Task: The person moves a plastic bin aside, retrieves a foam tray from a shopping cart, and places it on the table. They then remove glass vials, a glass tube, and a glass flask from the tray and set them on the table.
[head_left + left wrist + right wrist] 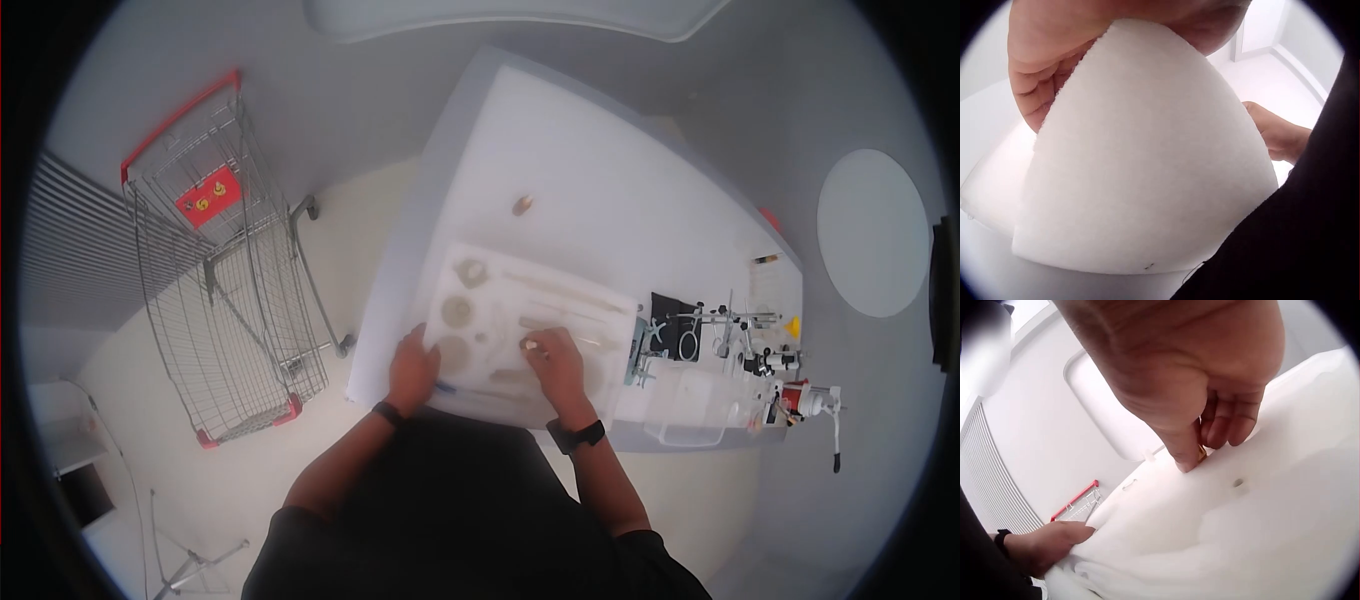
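A white foam tray (590, 300) with cutouts of several shapes lies at the near edge of the white table. My left hand (413, 370) grips its left edge; in the left wrist view the fingers (1041, 94) curl against the side of the foam. Over the right part of the tray, my right hand (557, 368) pinches a small gold-coloured piece (1202, 452) between thumb and fingers, close over the foam surface. Its kind is mostly hidden by the fingertips. A small round hole (1238, 483) shows in the foam beside that hand.
A small brownish object (523, 204) lies on the table beyond the tray. To the right are metal stands and clamps (730, 320), a black mat (672, 312) and a clear plastic box (690, 405). A shopping cart (225, 290) stands left of the table.
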`<state>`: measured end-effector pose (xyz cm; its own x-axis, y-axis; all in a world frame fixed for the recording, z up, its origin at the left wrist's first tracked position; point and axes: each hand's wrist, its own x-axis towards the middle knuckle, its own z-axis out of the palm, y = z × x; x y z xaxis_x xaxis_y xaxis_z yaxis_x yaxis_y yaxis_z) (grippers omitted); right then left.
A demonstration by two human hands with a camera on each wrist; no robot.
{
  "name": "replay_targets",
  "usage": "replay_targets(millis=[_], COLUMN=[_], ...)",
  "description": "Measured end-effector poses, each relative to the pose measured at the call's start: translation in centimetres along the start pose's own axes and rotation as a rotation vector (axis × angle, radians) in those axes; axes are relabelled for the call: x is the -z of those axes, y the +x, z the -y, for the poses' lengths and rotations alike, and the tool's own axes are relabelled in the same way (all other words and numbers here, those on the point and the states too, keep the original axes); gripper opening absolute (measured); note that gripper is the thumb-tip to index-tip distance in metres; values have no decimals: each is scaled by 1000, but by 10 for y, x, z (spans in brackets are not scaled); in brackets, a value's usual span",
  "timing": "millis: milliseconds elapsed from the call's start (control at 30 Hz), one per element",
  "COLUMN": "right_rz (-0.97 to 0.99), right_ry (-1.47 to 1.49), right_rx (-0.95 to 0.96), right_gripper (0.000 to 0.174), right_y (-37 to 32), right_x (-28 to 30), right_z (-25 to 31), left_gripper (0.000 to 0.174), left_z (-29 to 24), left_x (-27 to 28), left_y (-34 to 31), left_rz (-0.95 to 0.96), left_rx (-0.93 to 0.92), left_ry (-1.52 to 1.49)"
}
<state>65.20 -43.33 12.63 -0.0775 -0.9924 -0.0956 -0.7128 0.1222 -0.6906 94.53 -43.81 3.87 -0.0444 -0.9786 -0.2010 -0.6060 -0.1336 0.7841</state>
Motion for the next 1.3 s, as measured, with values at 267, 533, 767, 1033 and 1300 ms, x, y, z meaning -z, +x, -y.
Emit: replay_targets(millis=[267,533,767,1033,1300], right_rz=[-51,-173,-272,32,254], right_ry=[-265,-78,-77,-517,-451], right_rx=[137,49,145,179,-16], right_gripper=[20,21,20,17,22], right_y=[-3,24,140,274,337], right_x=[7,66,65,0,-47], right_z=[17,70,64,18,-71], left_gripper=[60,70,71,71,73], left_z=[-4,1,4,-2,-5], left_x=[8,10,12,19,23], left_y=[4,3,12,18,29], left_rz=[74,88,119,123,139], left_rx=[14,17,44,58,36], left_ry=[-82,-59,-63,-87,-108])
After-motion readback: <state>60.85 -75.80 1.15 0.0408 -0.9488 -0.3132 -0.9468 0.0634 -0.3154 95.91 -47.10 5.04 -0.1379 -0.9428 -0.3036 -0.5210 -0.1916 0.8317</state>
